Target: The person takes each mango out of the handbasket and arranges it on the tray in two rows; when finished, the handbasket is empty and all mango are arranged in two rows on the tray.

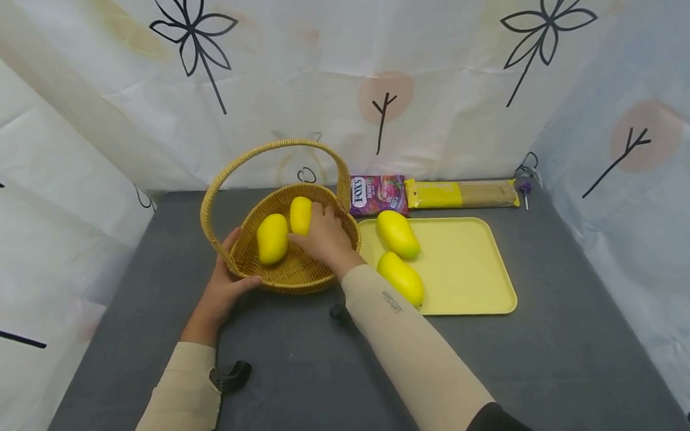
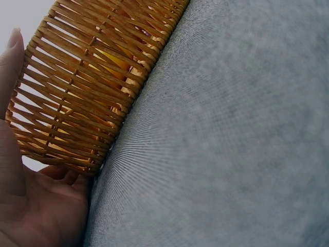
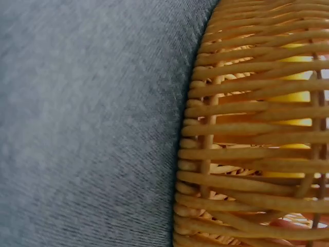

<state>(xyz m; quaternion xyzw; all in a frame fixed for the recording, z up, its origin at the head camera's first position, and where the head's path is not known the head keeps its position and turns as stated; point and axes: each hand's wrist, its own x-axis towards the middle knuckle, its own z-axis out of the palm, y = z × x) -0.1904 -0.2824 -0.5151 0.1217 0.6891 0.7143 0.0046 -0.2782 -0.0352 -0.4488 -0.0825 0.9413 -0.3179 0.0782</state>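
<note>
A wicker basket (image 1: pixel 297 280) with a tall arched handle stands on the left half of the table. My left hand (image 1: pixel 224 290) grips its near left side, thumb by the rim and fingers round the outer wall; the left wrist view shows this hand (image 2: pixel 49 206) against the woven side (image 2: pixel 87 77). Inside the basket, my right hand (image 1: pixel 327 240) holds a yellow mango (image 1: pixel 300 215), partly covered by the fingers. Another mango (image 1: pixel 272 239) lies just left of it in the basket. Through the weave (image 3: pixel 252 128), the right wrist view shows bits of yellow.
Right of the basket, a pale yellow tray (image 1: pixel 468 270) bears two mangoes, one farther back (image 1: pixel 398 234) and one nearer (image 1: pixel 401 278). Behind it lie a purple Fox's candy bag (image 1: pixel 379 194), a long yellow packet (image 1: pixel 462 194) and a small purple item (image 1: pixel 526 190). Patterned curtains surround the grey table (image 1: pixel 293 378).
</note>
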